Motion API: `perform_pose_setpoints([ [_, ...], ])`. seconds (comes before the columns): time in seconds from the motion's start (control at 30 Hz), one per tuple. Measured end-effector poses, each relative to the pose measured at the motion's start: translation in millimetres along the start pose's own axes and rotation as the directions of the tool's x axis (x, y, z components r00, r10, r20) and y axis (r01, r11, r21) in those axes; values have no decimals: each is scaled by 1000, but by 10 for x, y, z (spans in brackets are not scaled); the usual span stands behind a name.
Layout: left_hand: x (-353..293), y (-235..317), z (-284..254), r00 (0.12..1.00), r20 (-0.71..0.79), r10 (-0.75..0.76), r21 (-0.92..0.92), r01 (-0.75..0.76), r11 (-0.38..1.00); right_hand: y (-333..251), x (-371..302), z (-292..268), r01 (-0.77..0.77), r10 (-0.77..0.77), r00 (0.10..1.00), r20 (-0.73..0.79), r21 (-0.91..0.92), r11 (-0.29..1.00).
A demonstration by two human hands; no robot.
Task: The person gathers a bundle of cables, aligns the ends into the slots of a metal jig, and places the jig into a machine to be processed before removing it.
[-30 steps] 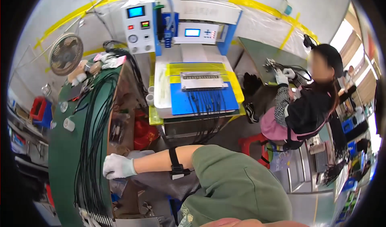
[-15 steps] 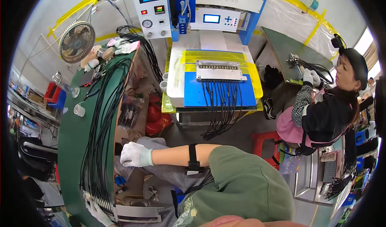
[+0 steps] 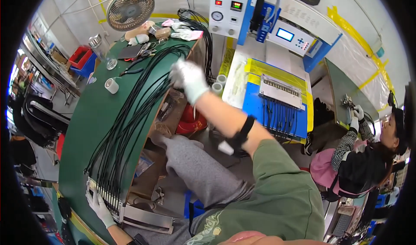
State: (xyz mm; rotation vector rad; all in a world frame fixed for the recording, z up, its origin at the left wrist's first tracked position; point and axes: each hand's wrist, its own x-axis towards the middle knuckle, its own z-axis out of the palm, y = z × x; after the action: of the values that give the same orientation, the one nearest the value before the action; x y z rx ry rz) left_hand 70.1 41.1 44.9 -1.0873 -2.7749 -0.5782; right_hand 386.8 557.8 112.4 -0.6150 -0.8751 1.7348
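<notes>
My left hand (image 3: pixel 99 208), in a white glove, grips the edge of a metal fixture (image 3: pixel 145 219) at the table's near end. Its fingers lie over the row of cable ends. Black cables (image 3: pixel 130 115) run from that fixture in a long bundle toward the far end of the green table (image 3: pixel 84 145). My right hand (image 3: pixel 189 79), also gloved, is over the table's right edge, beside the far part of the bundle. Motion smears its fingers, so whether it holds a cable does not show.
A machine with a blue plate (image 3: pixel 253 102) stands at the right, bearing a second metal fixture (image 3: pixel 281 92) with hanging cables. On the table are a white roll (image 3: pixel 111 86), pliers (image 3: pixel 131 71) and a fan (image 3: pixel 130 8). A co-worker (image 3: pixel 364 158) sits at far right.
My right hand has swung forward from near my lap to the far part of the cable bundle. My left hand stays at the fixture. The whole view has turned leftward.
</notes>
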Motion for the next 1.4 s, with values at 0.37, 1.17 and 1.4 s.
perform_pose_setpoints([
  [0.37, -114, 48, -3, 1000, -6, -28, -86, 28, 996, -305, 2721, -1817, -197, 59, 833, -550, -195, 961],
  [1.17, -37, -402, 98, 995, 77, -70, -66, 75, 995, -448, 3161, -1891, -107, -83, 791, -606, -272, 956],
  [1.4, -137, 125, -9, 999, 6, -48, -207, 48, 977, -164, 3385, -2219, -69, -188, 814, -549, -412, 909],
])
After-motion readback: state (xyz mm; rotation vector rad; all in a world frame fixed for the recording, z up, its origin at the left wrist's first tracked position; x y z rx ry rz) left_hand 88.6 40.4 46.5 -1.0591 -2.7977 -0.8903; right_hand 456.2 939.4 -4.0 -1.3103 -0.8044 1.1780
